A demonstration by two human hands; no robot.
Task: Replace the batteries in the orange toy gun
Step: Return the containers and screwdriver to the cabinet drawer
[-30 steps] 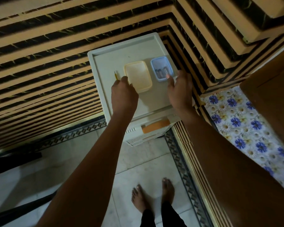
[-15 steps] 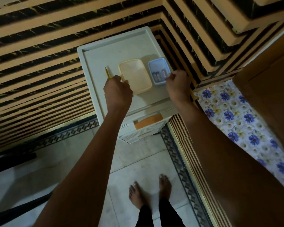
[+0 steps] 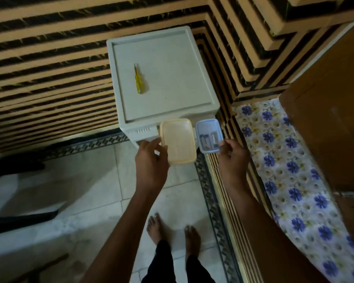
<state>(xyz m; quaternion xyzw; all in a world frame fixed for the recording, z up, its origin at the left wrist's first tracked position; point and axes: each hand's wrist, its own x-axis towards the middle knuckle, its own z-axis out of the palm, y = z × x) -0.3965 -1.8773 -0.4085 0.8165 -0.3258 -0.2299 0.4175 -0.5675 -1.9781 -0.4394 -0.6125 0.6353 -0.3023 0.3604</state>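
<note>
Left hand (image 3: 151,160) pinched near-left rim of cream container (image 3: 178,140); right hand (image 3: 232,158) held small blue container (image 3: 209,135) with batteries (image 3: 208,139). Both off near edge of white tabletop (image 3: 166,78). Thin, light, smooth plastic; rim hold suits. Yellow screwdriver (image 3: 138,79) lay far-left. Orange toy gun not visible.

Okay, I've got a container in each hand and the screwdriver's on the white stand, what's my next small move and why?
Probably set both containers down somewhere flat first. Your left hand holds the yellow container and your right hand holds the blue container with batteries inside, so no hand is free for the yellow screwdriver lying on the white stand. The toy gun isn't visible.
</note>
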